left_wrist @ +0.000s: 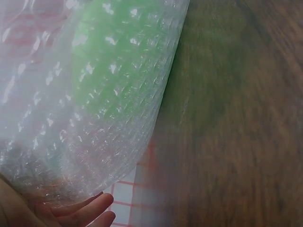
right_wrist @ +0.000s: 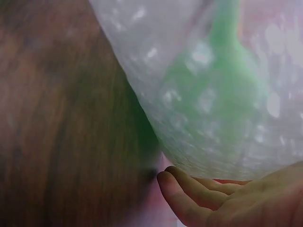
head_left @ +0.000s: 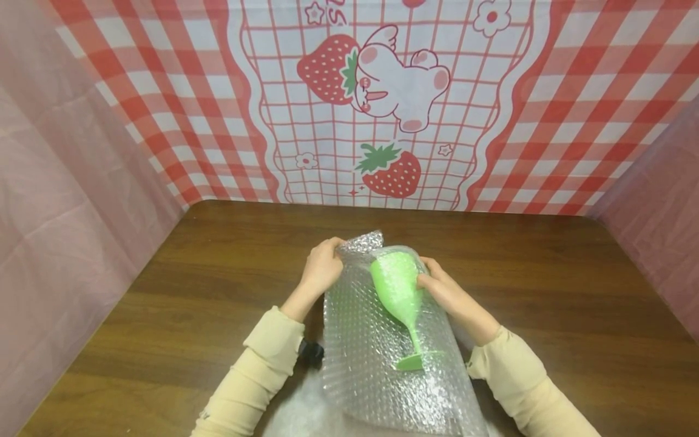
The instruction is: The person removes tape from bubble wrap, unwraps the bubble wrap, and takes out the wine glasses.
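A bright green plastic goblet (head_left: 401, 297) lies within a sheet of clear bubble wrap (head_left: 355, 346), its bowl pointing away and its foot toward the person. Bubbles show over the bowl, and in both wrist views the green appears through the plastic. At the wrap's far left corner, my left hand (head_left: 323, 267) grips the folded edge; in the left wrist view its fingers (left_wrist: 97, 208) pass beneath the sheet. My right hand (head_left: 453, 297) holds the wrap against the right side of the bowl, thumb on top. Its other fingers (right_wrist: 184, 198) reach under the wrap in the right wrist view.
Underneath is a dark brown wooden table (head_left: 235, 237). A small black object (head_left: 312, 353) shows beside the left sleeve, near a whitish sheet (head_left: 300, 409) at the front. A red-and-white strawberry-print cloth (head_left: 464, 152) hangs behind, with pink cloth (head_left: 65, 200) at the sides.
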The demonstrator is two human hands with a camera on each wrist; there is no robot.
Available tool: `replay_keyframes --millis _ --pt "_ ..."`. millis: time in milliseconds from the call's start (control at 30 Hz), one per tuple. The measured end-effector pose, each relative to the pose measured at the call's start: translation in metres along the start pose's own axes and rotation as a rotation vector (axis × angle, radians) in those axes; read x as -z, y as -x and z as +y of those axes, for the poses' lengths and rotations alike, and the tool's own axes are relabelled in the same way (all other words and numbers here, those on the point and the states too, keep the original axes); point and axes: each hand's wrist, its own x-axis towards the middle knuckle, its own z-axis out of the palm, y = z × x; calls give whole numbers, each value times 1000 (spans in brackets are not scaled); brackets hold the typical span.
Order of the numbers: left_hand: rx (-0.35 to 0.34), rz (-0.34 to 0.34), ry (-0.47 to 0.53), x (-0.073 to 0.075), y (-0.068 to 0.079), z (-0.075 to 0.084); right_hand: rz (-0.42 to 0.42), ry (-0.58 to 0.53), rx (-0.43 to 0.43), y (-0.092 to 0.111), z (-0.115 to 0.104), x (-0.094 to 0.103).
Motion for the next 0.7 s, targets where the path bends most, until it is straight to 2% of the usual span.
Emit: replay_keyframes --millis 300,700 --pt "8 2 -7 1 0 1 -24 18 63 -1 1 3" --pt "14 12 -11 1 0 -2 -10 45 23 0 1 6"
